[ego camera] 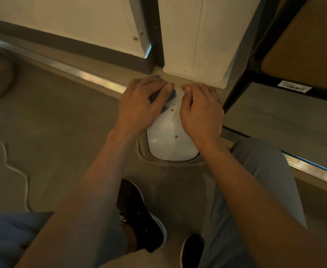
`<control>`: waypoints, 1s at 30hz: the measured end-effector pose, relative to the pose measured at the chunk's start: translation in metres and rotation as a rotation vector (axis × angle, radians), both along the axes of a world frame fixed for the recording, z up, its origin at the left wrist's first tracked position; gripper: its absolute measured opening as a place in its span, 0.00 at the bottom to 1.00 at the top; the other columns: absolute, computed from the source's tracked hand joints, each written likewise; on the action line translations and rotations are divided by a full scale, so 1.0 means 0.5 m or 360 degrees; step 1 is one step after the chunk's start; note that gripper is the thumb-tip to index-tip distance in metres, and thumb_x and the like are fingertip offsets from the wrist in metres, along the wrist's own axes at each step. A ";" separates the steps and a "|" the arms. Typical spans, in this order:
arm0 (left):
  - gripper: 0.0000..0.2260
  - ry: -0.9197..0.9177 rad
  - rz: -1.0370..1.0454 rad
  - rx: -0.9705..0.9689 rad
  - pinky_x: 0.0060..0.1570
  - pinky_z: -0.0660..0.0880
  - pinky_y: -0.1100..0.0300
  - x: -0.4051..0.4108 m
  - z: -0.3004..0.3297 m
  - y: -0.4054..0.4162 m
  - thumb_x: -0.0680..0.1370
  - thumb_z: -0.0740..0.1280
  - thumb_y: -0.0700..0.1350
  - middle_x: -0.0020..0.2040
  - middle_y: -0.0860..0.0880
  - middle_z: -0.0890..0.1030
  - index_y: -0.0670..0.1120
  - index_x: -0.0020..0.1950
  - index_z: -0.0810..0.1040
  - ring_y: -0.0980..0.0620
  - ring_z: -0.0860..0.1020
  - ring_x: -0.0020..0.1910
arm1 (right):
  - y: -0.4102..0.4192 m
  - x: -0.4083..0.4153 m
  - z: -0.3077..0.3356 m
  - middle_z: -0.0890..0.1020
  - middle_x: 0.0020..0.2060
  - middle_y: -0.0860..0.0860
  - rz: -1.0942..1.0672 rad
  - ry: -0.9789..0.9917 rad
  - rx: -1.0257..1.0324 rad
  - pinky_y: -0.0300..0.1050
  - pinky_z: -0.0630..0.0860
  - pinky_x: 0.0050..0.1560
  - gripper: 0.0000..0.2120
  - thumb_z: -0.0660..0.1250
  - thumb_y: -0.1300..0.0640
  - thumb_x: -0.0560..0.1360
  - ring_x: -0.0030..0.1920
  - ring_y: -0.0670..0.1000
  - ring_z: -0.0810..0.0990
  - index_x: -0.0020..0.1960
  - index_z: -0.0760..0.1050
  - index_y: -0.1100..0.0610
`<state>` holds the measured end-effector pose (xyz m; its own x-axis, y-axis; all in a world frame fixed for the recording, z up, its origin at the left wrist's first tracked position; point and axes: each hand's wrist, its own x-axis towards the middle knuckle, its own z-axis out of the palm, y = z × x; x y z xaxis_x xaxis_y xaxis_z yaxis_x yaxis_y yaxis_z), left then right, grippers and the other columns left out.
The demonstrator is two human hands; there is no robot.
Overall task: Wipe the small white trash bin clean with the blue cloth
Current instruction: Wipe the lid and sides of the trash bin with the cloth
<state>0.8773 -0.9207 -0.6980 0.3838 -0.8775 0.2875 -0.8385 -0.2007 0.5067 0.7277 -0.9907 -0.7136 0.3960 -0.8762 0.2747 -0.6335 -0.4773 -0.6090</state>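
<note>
**Both hands on the bin, cloth under your left**

Nearest you, your shoes (pixel 143 219) sit on the floor (pixel 62 122) and your forearms reach forward and slightly inward. The bin (pixel 170 144) lies on its side just ahead of your feet, its long axis running away from you; the rounded white end faces you, the far end points at the wall (pixel 193 35). Brown spots (pixel 176 136) dot its upper surface. Your left hand (pixel 139 105) lies palm down on the bin's left side, fingers curled over the cloth (pixel 171 96), pressing it against the bin. Your right hand (pixel 201 111) rests palm down on the right side, fingers bent over the bin, gripping it. The fingertips of both hands nearly meet at the far end.
</note>
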 end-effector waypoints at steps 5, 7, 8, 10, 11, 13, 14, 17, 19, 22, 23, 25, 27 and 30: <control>0.18 0.0264 0.0288 0.0082 0.48 0.78 0.47 0.017 0.008 -0.013 0.83 0.57 0.62 0.44 0.54 0.82 0.55 0.47 0.83 0.52 0.79 0.43 | -0.002 0.001 0.000 0.82 0.54 0.50 0.0006 0.0010 0.0000 0.53 0.76 0.58 0.17 0.53 0.51 0.82 0.57 0.51 0.77 0.59 0.79 0.53; 0.19 0.0092 0.0244 0.0094 0.50 0.77 0.49 -0.004 0.013 -0.023 0.83 0.57 0.61 0.45 0.54 0.83 0.54 0.48 0.84 0.52 0.79 0.46 | 0.000 0.002 0.001 0.82 0.54 0.50 -0.0002 0.0003 0.0001 0.52 0.76 0.57 0.18 0.52 0.51 0.82 0.57 0.51 0.77 0.59 0.79 0.52; 0.17 0.0000 0.0213 0.0033 0.53 0.76 0.53 -0.017 0.007 -0.017 0.83 0.58 0.61 0.48 0.55 0.84 0.55 0.51 0.85 0.53 0.80 0.50 | 0.000 0.002 0.001 0.82 0.53 0.50 0.0000 -0.0002 -0.0003 0.52 0.76 0.56 0.18 0.52 0.51 0.82 0.56 0.51 0.77 0.58 0.79 0.52; 0.16 -0.0121 0.0174 -0.0107 0.57 0.72 0.60 -0.035 -0.011 0.017 0.84 0.60 0.59 0.57 0.57 0.84 0.55 0.57 0.85 0.52 0.78 0.59 | -0.001 0.001 0.002 0.82 0.53 0.50 0.0004 -0.0008 -0.0013 0.51 0.76 0.56 0.19 0.52 0.50 0.81 0.56 0.51 0.78 0.58 0.79 0.53; 0.15 -0.0115 0.0167 -0.0169 0.59 0.72 0.59 -0.036 -0.018 0.035 0.84 0.61 0.58 0.58 0.56 0.83 0.53 0.58 0.84 0.51 0.78 0.60 | 0.000 0.000 0.002 0.82 0.53 0.50 0.0004 0.0006 -0.0015 0.51 0.76 0.57 0.18 0.52 0.51 0.81 0.57 0.51 0.78 0.58 0.79 0.53; 0.16 0.0062 0.0209 -0.0155 0.57 0.76 0.51 -0.023 -0.009 0.033 0.84 0.60 0.58 0.56 0.53 0.83 0.53 0.57 0.84 0.51 0.79 0.57 | 0.000 0.001 0.001 0.82 0.55 0.49 0.0005 0.0037 -0.0008 0.50 0.75 0.59 0.18 0.52 0.51 0.81 0.58 0.51 0.77 0.59 0.79 0.52; 0.17 0.0157 0.0285 -0.0060 0.54 0.77 0.49 -0.017 0.001 0.017 0.83 0.59 0.60 0.54 0.53 0.83 0.53 0.55 0.83 0.51 0.79 0.53 | 0.000 0.001 0.001 0.82 0.55 0.49 0.0010 0.0030 -0.0002 0.49 0.74 0.59 0.18 0.53 0.51 0.81 0.58 0.50 0.77 0.59 0.79 0.52; 0.18 0.0098 0.0408 0.0137 0.47 0.77 0.50 -0.014 0.016 -0.030 0.81 0.58 0.61 0.47 0.51 0.83 0.52 0.49 0.83 0.48 0.80 0.47 | 0.000 -0.001 0.002 0.82 0.53 0.49 0.0006 -0.0013 0.0004 0.49 0.74 0.58 0.15 0.55 0.52 0.82 0.57 0.50 0.77 0.57 0.79 0.53; 0.16 -0.0035 0.0415 0.0008 0.49 0.74 0.56 -0.038 0.006 -0.018 0.82 0.59 0.60 0.50 0.52 0.84 0.53 0.50 0.83 0.48 0.80 0.52 | 0.000 0.000 0.003 0.82 0.53 0.49 -0.0007 -0.0010 -0.0014 0.49 0.75 0.57 0.16 0.54 0.52 0.82 0.57 0.50 0.77 0.57 0.80 0.53; 0.13 -0.0049 0.0392 -0.0208 0.57 0.69 0.63 -0.059 -0.018 0.042 0.84 0.62 0.56 0.58 0.54 0.83 0.52 0.58 0.83 0.51 0.77 0.60 | 0.002 0.002 0.004 0.82 0.54 0.49 -0.0011 0.0007 -0.0018 0.49 0.75 0.58 0.19 0.51 0.50 0.81 0.58 0.50 0.77 0.59 0.80 0.52; 0.13 0.0012 0.0399 -0.0217 0.56 0.70 0.62 -0.054 -0.014 0.047 0.84 0.61 0.55 0.57 0.54 0.82 0.52 0.58 0.83 0.53 0.77 0.59 | 0.002 0.002 0.003 0.82 0.54 0.49 -0.0009 0.0004 -0.0010 0.50 0.75 0.58 0.19 0.52 0.50 0.82 0.58 0.50 0.78 0.59 0.80 0.53; 0.14 0.0145 0.0479 -0.0078 0.49 0.72 0.59 -0.035 0.004 0.020 0.83 0.60 0.56 0.51 0.56 0.81 0.53 0.54 0.83 0.54 0.79 0.52 | 0.001 0.002 0.001 0.82 0.55 0.49 -0.0001 -0.0009 0.0005 0.50 0.75 0.58 0.18 0.53 0.51 0.82 0.58 0.50 0.78 0.60 0.80 0.53; 0.15 0.0183 0.0542 0.0128 0.43 0.71 0.58 -0.021 0.017 -0.018 0.82 0.58 0.58 0.46 0.55 0.82 0.54 0.50 0.82 0.54 0.79 0.46 | 0.000 0.003 -0.001 0.82 0.54 0.49 -0.0007 -0.0023 0.0015 0.50 0.75 0.57 0.19 0.52 0.51 0.81 0.57 0.50 0.78 0.59 0.80 0.53; 0.17 0.0005 0.0533 0.0027 0.44 0.68 0.61 -0.044 0.004 -0.014 0.82 0.58 0.60 0.49 0.54 0.83 0.54 0.53 0.83 0.52 0.79 0.49 | -0.001 0.004 -0.002 0.82 0.53 0.48 -0.0031 -0.0025 0.0006 0.50 0.75 0.56 0.17 0.53 0.51 0.82 0.56 0.49 0.77 0.58 0.80 0.52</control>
